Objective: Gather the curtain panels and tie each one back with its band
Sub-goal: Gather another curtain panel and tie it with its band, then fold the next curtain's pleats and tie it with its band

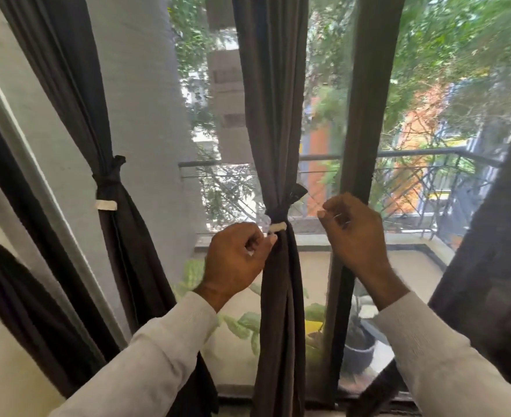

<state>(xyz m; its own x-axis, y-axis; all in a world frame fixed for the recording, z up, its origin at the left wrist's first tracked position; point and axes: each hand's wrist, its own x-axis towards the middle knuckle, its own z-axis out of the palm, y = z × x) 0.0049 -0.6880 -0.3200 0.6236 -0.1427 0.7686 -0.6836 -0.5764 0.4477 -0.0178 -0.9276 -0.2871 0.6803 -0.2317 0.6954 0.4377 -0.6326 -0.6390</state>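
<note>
A dark grey middle curtain panel hangs gathered in front of the window. A dark band with a white tag cinches it, and the band's tail sticks out to the right. My left hand is curled, its thumb and forefinger pinching the panel's left edge just under the tag. My right hand hovers to the right of the band, fingers curled, clear of the fabric and holding nothing. A second panel on the left is tied with its own band.
Another tied dark panel hangs at the far left. A loose dark curtain fills the right edge. A dark window mullion stands just right of the middle panel. Beyond the glass are a balcony railing and a potted plant.
</note>
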